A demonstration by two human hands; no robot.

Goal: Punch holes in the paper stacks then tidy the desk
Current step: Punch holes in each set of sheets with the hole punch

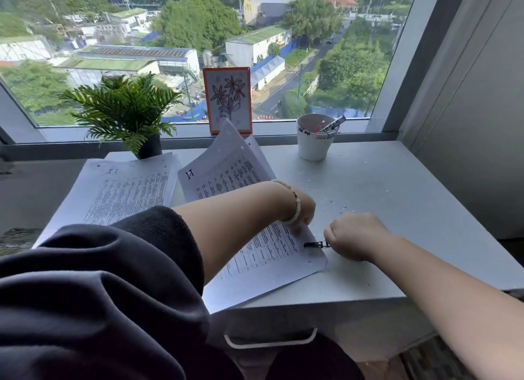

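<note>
Near the desk's [397,238] front edge, the left hand [302,212] pins the limp paper stack [272,255] flat — the right hand [354,236] pinches a small black hole punch [316,244] over its stiffer right margin.

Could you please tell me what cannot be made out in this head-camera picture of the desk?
- Right hand: its fingers curl away from the camera, hiding most of the small black tool.
- Left hand: fingertips hidden beneath its own wrist.
- Near paper stack: partly covered by the forearm; print too small to read.
- White cup: contents too small to identify.
</note>
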